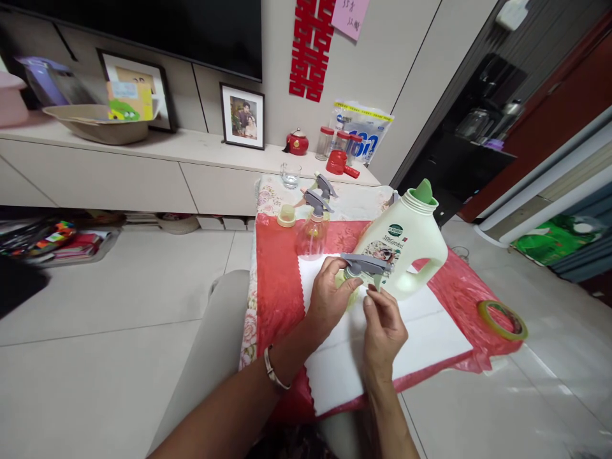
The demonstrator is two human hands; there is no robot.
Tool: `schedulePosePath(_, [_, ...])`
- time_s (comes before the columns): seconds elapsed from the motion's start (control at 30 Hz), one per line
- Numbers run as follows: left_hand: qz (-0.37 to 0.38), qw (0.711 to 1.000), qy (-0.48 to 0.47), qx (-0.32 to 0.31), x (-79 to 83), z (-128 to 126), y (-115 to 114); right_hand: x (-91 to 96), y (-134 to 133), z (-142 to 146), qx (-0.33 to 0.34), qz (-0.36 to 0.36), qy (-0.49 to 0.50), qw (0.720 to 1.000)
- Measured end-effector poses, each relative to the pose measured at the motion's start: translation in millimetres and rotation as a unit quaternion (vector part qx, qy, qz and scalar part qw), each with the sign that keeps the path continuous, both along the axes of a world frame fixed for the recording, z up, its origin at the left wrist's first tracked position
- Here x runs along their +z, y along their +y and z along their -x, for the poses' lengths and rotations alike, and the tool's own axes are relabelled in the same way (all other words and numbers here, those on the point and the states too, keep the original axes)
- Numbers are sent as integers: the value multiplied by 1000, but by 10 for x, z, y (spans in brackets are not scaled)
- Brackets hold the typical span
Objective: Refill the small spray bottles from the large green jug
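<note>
A spray bottle with a grey trigger head [366, 262] stands over the white sheet [335, 376], its pale yellowish body mostly hidden behind my hands. My left hand [329, 296] is closed around its neck, thumb in front, just under the head. Fingertips of my right hand [385, 325] are pinched together at the lower end of the trigger. Right behind them is a large pale green detergent jug [406, 239], uncapped, with a green spout. A clear pinkish spray bottle [312, 237] sits to the left, and another grey spray head [325, 185] shows behind it.
Red plastic [277, 287] covers much of the small table. A cream cap [286, 215] and a glass cup [290, 175] stand toward the back. A roll of tape [502, 320] lies at the right edge. Beyond is a low cabinet [143, 185] with jars and framed photos.
</note>
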State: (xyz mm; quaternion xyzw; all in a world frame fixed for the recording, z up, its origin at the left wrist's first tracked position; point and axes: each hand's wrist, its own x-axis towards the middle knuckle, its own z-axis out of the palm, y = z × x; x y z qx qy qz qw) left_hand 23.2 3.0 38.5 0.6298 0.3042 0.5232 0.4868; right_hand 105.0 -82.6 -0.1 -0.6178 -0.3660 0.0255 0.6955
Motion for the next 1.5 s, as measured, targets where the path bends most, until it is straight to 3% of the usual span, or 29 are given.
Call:
schedulePosePath(0.17, [10,999,-47,-12,-128,-34,-9,86,-84,-248,-5,-26,40,999])
schedulePosePath(0.33, [22,999,-22,-19,-195,-40,-34,292,23,-423,95,14,36,995])
schedulePosePath(0.5, [15,999,-13,-40,-191,-30,-30,439,206,-408,188,46,3,981])
schedulePosePath(0.67, [-45,998,-31,-18,-201,-37,-8,421,274,-363,180,35,-20,983])
schedulePosePath(0.87, [-3,998,-60,-29,-208,-21,-28,394,287,-311,178,39,-16,983])
schedulePosePath(1.13, [-32,997,-49,-43,-233,8,-22,357,324,-235,163,44,34,985])
schedulePosePath(1.27, [-27,998,-47,-41,-256,-6,-24,323,335,-249,181,61,46,981])
schedulePosePath(1.5, [-92,993,-73,-5,-264,-25,34,366,300,-257,211,85,4,974])
